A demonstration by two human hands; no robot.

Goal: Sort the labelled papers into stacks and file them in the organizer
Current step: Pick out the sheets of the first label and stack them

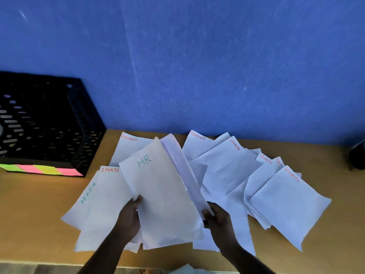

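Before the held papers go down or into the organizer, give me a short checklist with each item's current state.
1. Left hand grips the HR sheet at its lower left edge: ok.
2. Right hand pinches the lower edge of the sheet turned up behind it: ok.
3. Label on the held top sheet readable, HR in green: ok.
4. Label on the turned-up sheet readable: cannot tell, its face is turned away.
5. Loose papers on the table already sorted by label: not ok, the FINANCE sheet, SPORTS sheet and ADMIN sheet lie mixed and overlapping.
6. Black organizer at far left unobstructed: ok.
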